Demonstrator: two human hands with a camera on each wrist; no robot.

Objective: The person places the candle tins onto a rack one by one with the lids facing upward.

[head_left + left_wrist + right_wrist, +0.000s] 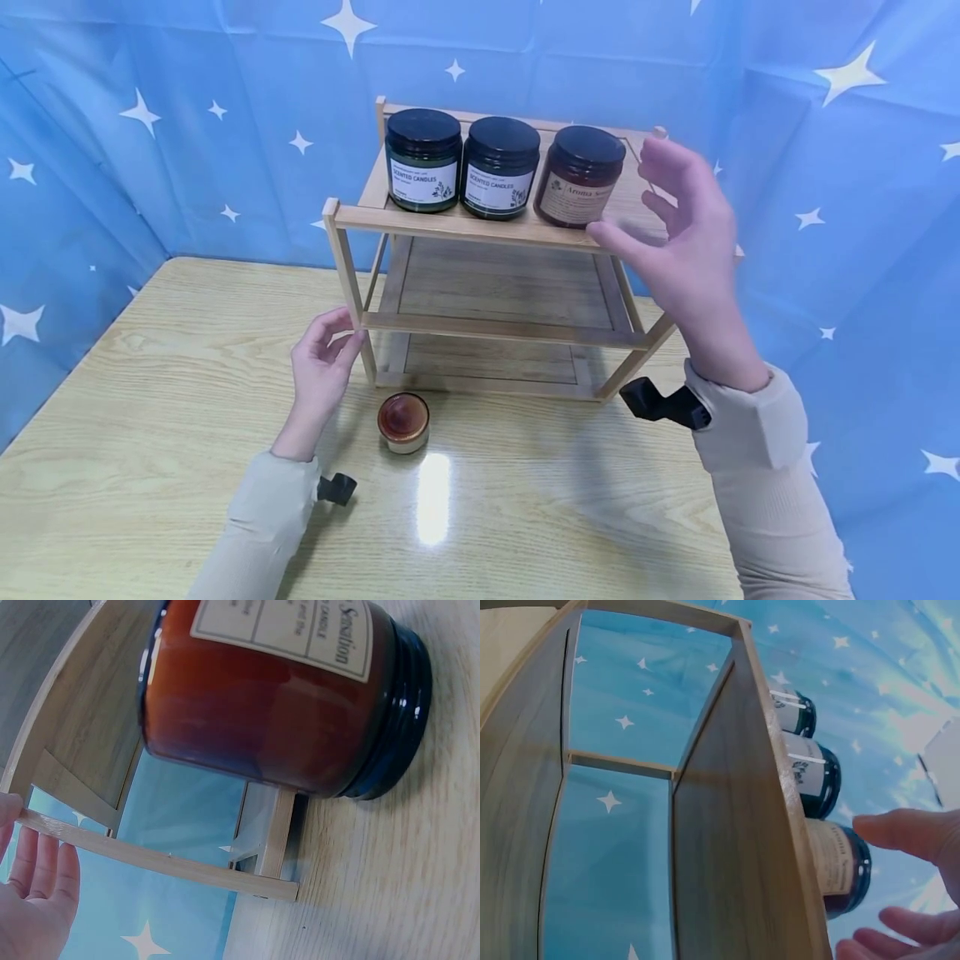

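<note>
Head view: right hand (686,233) raised at the right end of the shelf rack's (352,275) top tier, grip wide, fingers spread and loosely bent, holding nothing. Thumb tip just beside the amber candle jar (579,177); contact cannot be confirmed, and motion blur softens the fingers. The hand hides the rack's right front corner.

The amber jar stands upright on the top tier, rightmost of three, black lid on, label partly readable ("Aroma"). Left of it, two green candle jars (423,160) (499,167) labelled "SCENTED CANDLES", close together.

Left hand (322,371) low by the rack's left front leg, grip open, fingers relaxed, nothing held. Fingertips appear to touch the leg near the lower tier.

A small open amber candle (403,422) stands on the wooden worktop (150,433) just in front of the rack, near the left hand and apart from it.

Left wrist view: this candle fills the frame, label cut off; fingers (37,877) lie at a rack slat.

Right wrist view: rack seen from below, jars partly hidden by the shelf edge; fingertips (907,832) are near the amber jar.
</note>
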